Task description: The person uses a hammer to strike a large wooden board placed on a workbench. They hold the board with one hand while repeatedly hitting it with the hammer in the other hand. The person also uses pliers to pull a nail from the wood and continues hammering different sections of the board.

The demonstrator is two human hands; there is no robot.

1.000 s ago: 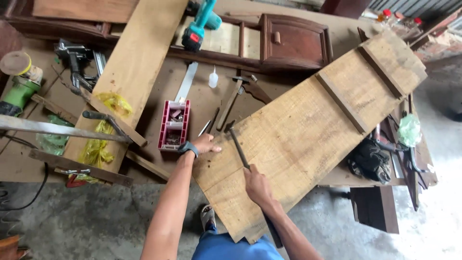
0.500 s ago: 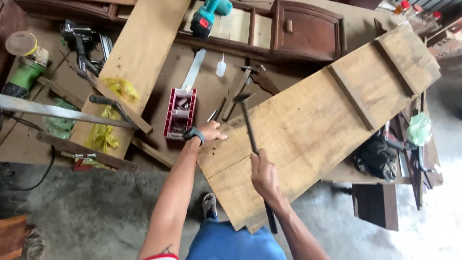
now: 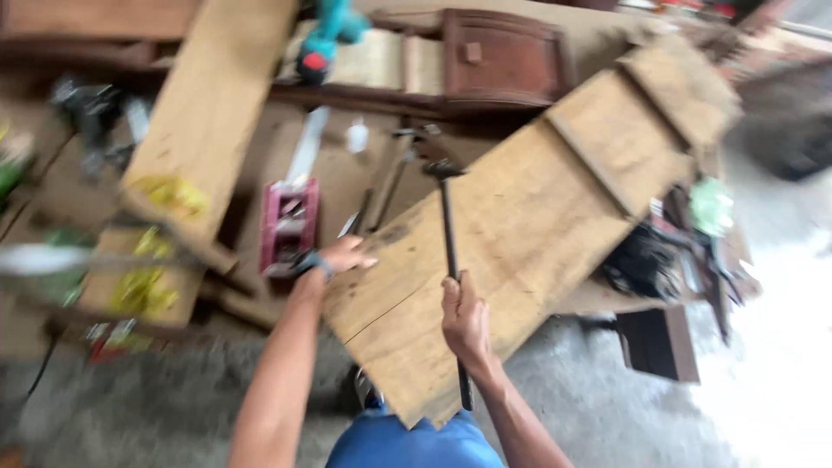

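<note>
On one panel (image 3: 529, 234), right hand (image 3: 465, 321) grips one hammer (image 3: 450, 251)

Right hand (image 3: 466, 319) closed around a dark hammer (image 3: 449, 251) raised over a wooden panel (image 3: 537, 225), left hand (image 3: 347, 256) pressing the panel's edge, red hand plane (image 3: 289, 227) beside it on the cluttered surface (image 3: 342, 178), blurred.

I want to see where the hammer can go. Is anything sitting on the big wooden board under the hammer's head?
Nothing visible does. The right hand holds the hammer above the wooden panel, and the wood beneath its head looks bare. The left hand rests on the panel's left edge, off to the side. The picture is blurry, so tiny things like nails can't be seen.
</note>
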